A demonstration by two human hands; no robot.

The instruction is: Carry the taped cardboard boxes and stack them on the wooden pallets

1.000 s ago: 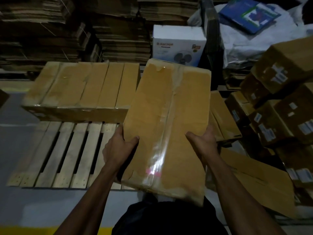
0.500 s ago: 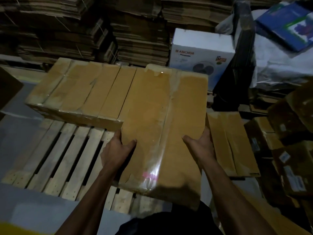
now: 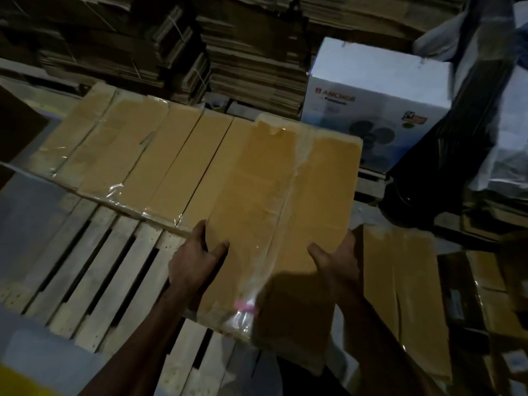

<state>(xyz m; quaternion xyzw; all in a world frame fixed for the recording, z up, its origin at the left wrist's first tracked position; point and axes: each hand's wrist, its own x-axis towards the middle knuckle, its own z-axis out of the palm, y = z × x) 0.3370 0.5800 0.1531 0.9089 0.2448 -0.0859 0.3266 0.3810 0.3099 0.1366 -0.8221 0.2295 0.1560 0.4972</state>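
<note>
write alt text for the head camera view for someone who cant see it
Two bare hands, left hand and right hand, grip the sides of a taped cardboard box above a wooden pallet, next to a row of boxes already on it. A white fan carton and stacks of flattened cardboard stand behind in dim light.

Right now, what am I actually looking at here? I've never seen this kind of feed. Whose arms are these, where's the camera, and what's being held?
There is no machine: the one camera sits on a person's head, looking forward and down at their bare arms. The left hand and right hand grip the two sides of a taped cardboard box, thumbs on top. It hangs over a wooden pallet, beside a row of taped boxes already lying there. Behind stands a white fan carton and bundles of flattened cardboard.
</note>
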